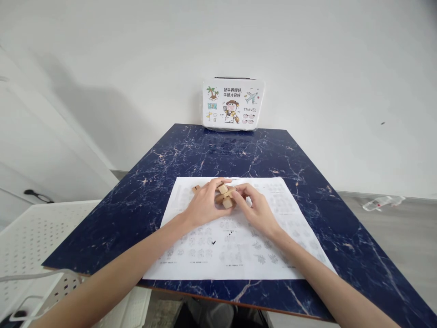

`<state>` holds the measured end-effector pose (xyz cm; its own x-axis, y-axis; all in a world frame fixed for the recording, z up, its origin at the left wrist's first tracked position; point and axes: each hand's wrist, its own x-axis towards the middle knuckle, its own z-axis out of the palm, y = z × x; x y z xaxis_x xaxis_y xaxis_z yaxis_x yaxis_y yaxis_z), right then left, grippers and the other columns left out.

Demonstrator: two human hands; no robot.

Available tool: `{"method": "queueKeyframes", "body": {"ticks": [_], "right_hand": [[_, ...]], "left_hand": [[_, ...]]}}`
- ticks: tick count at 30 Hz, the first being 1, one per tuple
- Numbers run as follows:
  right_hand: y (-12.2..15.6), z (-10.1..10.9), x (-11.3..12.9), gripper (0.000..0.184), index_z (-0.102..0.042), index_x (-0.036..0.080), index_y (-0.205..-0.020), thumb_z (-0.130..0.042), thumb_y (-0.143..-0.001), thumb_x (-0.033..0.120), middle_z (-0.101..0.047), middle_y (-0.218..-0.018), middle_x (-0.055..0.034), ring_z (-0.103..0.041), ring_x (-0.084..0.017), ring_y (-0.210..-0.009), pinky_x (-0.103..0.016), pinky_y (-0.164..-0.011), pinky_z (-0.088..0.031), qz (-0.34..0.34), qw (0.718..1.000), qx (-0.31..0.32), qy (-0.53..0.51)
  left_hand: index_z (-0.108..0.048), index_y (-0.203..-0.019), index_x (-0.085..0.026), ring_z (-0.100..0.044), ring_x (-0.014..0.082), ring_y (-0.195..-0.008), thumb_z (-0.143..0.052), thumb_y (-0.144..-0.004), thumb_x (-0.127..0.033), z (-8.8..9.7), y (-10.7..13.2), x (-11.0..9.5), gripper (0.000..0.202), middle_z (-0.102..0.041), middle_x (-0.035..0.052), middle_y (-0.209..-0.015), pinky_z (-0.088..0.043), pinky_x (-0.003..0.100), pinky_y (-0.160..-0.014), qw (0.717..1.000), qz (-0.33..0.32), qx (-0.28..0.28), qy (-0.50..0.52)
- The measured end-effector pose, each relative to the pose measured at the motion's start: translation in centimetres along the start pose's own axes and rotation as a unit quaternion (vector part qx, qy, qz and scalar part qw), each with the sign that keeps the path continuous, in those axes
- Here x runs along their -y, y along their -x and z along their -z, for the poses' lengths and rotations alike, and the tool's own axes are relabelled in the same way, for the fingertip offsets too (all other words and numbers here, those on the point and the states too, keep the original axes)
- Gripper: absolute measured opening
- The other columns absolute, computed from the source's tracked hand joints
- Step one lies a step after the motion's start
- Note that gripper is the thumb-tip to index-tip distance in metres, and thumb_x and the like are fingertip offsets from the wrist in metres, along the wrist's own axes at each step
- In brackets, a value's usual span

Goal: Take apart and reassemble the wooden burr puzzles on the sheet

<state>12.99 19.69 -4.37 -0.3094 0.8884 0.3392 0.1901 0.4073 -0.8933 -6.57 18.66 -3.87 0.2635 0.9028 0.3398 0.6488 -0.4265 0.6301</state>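
A small wooden interlocking puzzle of pale bars sits over a white instruction sheet on the dark blue marbled table. My left hand wraps its fingers around the puzzle's left side. My right hand pinches the puzzle from the right. One wooden bar end sticks out to the left of my left hand.
A white box with cartoon travel pictures stands at the table's far edge against the wall. A white perforated shelf is at the left. A clear plastic bottle lies on the floor to the right.
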Motion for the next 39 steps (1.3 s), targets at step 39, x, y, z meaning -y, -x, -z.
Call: {"method": "queueKeyframes", "body": {"ticks": [39], "right_hand": [[0.4,-1.0,-0.2,0.064,-0.050,0.025,-0.140,-0.076,-0.087,0.050,-0.066,-0.134,-0.0153,-0.068,-0.031,-0.112,-0.049,-0.094,-0.057,-0.011,1.000,-0.011,-0.005]], "left_hand": [[-0.051,-0.141,-0.031,-0.061,0.0283,-0.128,-0.076,-0.085,-0.022,-0.3,-0.1,0.5,0.061,-0.066,0.0049,-0.141,-0.049,0.048,-0.108,0.994,-0.080,-0.066,-0.035]]}}
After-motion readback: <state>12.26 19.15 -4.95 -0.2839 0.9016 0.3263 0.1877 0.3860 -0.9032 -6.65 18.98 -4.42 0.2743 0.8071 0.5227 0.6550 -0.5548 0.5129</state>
